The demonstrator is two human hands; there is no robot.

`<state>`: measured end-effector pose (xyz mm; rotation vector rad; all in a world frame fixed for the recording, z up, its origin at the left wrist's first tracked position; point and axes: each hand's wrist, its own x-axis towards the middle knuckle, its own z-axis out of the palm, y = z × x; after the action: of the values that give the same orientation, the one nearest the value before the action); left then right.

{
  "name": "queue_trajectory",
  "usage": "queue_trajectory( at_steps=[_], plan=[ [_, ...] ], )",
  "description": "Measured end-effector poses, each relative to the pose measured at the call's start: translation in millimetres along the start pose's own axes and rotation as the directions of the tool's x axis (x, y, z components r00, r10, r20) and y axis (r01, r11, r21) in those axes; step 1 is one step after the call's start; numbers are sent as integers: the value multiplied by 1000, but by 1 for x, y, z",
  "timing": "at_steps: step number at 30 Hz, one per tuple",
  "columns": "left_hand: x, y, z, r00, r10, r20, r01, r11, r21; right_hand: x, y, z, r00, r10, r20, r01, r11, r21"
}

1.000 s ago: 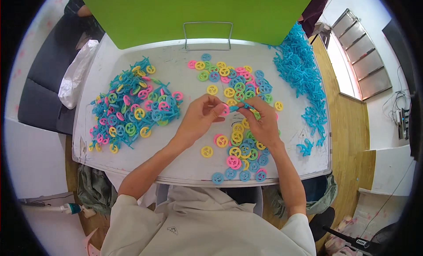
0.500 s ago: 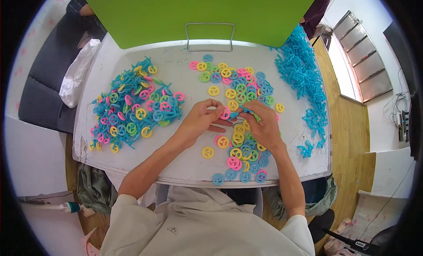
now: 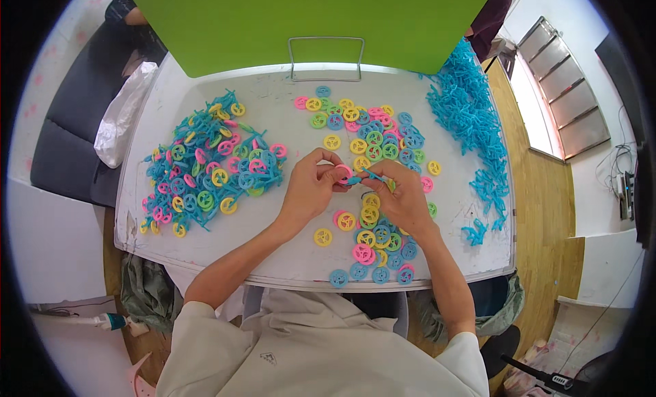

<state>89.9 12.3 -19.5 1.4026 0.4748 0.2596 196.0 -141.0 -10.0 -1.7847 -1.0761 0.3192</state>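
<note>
Above the middle of the table my two hands meet. My left hand pinches a small pink plastic wheel between thumb and fingertips. A blue branched plastic piece is gripped in the fingers of my right hand, and its end touches the pink wheel. By the right fingers a bit of green shows; whether it is held there I cannot tell. Around and below the hands lie loose spoked wheels in yellow, pink, blue and green.
At the left is a heap of blue pieces with coloured wheels on them. Bare blue pieces are piled along the right edge. A green panel with a metal wire handle stands at the far side. A white bag lies beyond the left edge.
The blue piece in my right hand has come up against the pink wheel. My left fingers have curled in closer, and both hands have shifted slightly.
</note>
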Motion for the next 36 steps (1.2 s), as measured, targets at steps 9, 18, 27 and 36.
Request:
queue_trajectory(
  at_steps=[9, 18, 27, 36],
  plan=[
    [5, 4, -4, 985, -174, 16, 174, 982, -74, 0, 3, 1, 999, 38, 9, -37, 999, -7],
    [0, 0, 4, 997, -38, -72, 34, 998, -46, -4, 2, 9, 984, 173, -48, -167, 980, 108],
    [2, -1, 6, 995, -52, -79, 52, 999, -9, -5, 8, 9, 980, 197, -16, -191, 966, 174],
    [-3, 2, 13, 981, 191, -41, -191, 982, -1, -4, 1, 13, 931, 350, -106, -289, 881, 375]
  ],
)
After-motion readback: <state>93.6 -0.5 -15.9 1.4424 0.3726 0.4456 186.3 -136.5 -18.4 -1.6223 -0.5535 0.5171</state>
